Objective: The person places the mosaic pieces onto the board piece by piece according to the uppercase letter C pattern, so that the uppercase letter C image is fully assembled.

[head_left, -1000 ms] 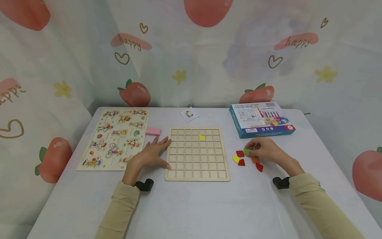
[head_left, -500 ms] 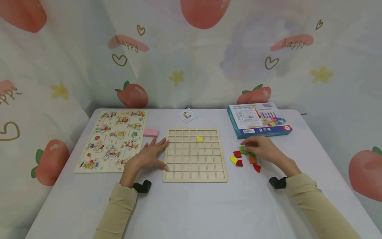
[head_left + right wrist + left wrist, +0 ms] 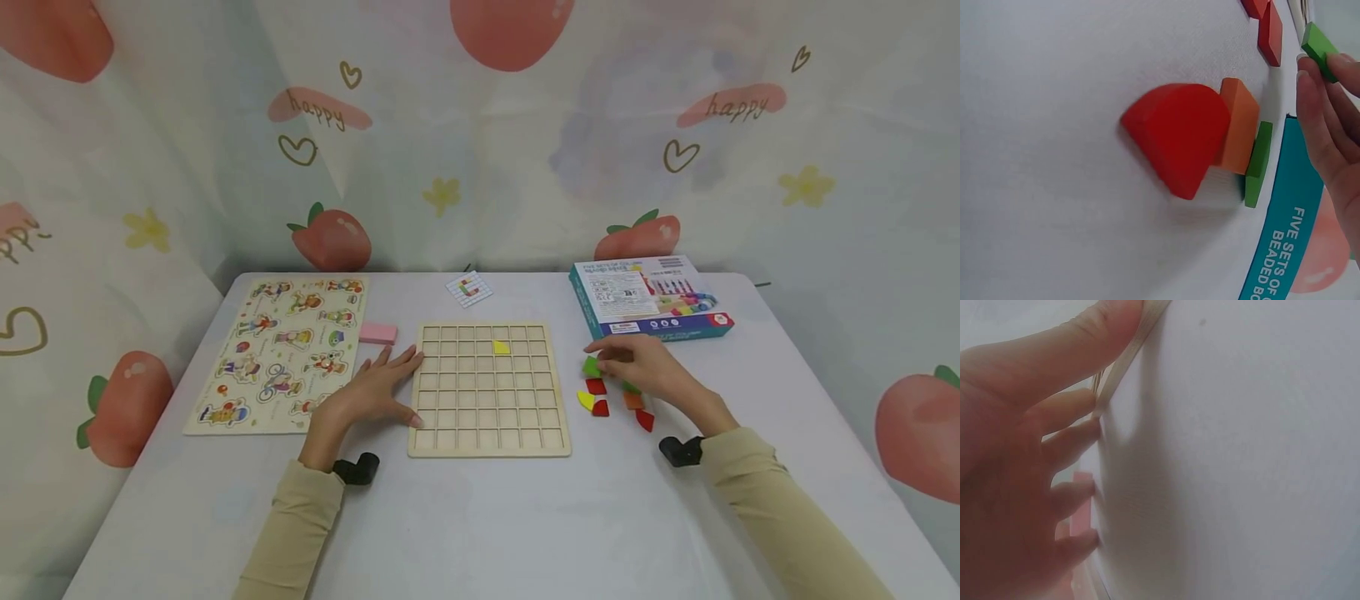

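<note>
My right hand (image 3: 651, 367) pinches a green square tile (image 3: 592, 367) between thumb and fingers, raised over the table. In the right wrist view that held green tile (image 3: 1317, 50) is at the upper right. Below the hand lie an orange tile (image 3: 633, 401), a red quarter-round tile (image 3: 1179, 134) and a second green tile (image 3: 1259, 165). Two more red tiles and a yellow quarter-round tile (image 3: 586, 401) lie nearer the board. My left hand (image 3: 372, 392) rests with spread fingers along the left edge of a wooden grid board (image 3: 488, 400). One yellow tile (image 3: 501, 347) sits in an upper cell.
A pattern card (image 3: 469, 288) lies behind the board. At the left is a wooden picture puzzle (image 3: 258, 358), with a pink block (image 3: 378, 333) beside its right edge. A teal and white box (image 3: 648, 296) stands at the back right, behind the loose tiles.
My right hand has shifted left with the pinched green tile, away from the other green and orange tiles. The left hand stays at the board's edge. The head view has moved slightly.
</note>
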Available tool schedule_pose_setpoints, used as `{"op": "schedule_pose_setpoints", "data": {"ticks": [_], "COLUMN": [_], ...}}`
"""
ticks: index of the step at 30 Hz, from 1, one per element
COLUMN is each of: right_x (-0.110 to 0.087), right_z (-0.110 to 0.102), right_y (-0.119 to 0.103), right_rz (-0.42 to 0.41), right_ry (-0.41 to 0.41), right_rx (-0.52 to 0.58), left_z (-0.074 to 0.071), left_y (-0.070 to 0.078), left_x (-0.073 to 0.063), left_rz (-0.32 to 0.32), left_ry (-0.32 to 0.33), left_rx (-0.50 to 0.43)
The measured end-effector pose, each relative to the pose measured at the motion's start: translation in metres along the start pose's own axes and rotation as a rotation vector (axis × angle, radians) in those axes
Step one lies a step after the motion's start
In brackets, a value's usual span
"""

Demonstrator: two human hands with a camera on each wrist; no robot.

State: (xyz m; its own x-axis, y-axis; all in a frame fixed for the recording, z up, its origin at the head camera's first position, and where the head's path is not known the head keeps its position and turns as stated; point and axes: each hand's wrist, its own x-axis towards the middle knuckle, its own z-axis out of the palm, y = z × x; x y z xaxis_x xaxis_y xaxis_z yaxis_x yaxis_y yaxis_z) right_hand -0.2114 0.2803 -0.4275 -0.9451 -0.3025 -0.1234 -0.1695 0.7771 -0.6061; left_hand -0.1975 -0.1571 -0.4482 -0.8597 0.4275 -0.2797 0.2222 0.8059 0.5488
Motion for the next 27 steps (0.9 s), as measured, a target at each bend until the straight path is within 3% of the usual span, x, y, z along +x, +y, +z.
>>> {"op": "schedule_pose_setpoints", "data": {"ticks": [17, 27], "right_x": [-0.0005, -0.0058], "right_z": [0.0045, 0.0056], "right_y": [0.0096, 0.0079], "right_rz": [0.042, 0.097], "right_ry": [0.029, -0.096], "right_rx": [-0.036, -0.026], "left_z": [-0.0021, -0.0033], "left_y": [0.0038, 0.0065], "left_x": [-0.0029, -0.0041], "left_rz": [-0.004, 0.001], "left_ry": [-0.006, -0.009], "left_rx": [-0.01, -0.017]}}
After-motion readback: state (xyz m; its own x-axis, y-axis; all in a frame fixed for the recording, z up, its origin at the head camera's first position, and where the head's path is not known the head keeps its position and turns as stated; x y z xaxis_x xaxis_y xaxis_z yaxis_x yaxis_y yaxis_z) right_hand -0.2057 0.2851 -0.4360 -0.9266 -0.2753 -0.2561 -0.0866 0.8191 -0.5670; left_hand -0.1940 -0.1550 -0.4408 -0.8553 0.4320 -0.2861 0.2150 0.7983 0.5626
